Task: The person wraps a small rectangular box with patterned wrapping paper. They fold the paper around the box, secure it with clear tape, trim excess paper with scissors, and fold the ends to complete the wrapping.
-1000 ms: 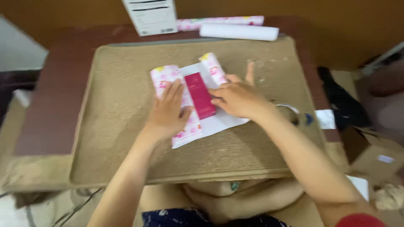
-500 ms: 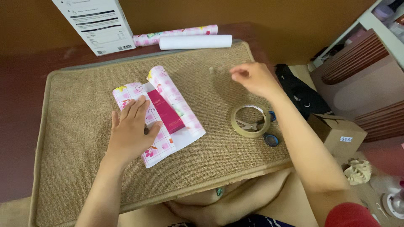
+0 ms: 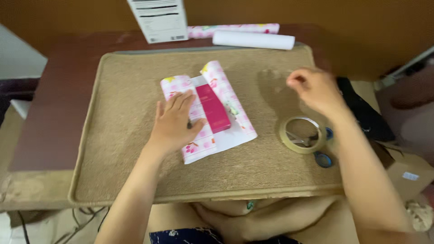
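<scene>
A small magenta box (image 3: 212,107) lies on a sheet of pink patterned wrapping paper (image 3: 228,97) spread on a tan mat (image 3: 126,117). My left hand (image 3: 174,122) presses flat on the left flap of the paper, beside the box. The right flap of the paper curls up loose. My right hand (image 3: 316,90) hovers above the mat to the right, fingers pinched together, with nothing visible in them. It is just above a roll of clear tape (image 3: 302,134), which lies over blue-handled scissors (image 3: 323,158).
At the back stand a white printed carton (image 3: 159,18), a pink patterned paper roll (image 3: 233,29) and a white roll (image 3: 253,39). A black item (image 3: 366,113) and a cardboard box (image 3: 407,169) lie to the right, off the dark table (image 3: 54,104).
My right hand left the paper and box and moved to the right, above the tape roll. The right flap of the paper sprang back up. My left hand stayed pressed on the left flap.
</scene>
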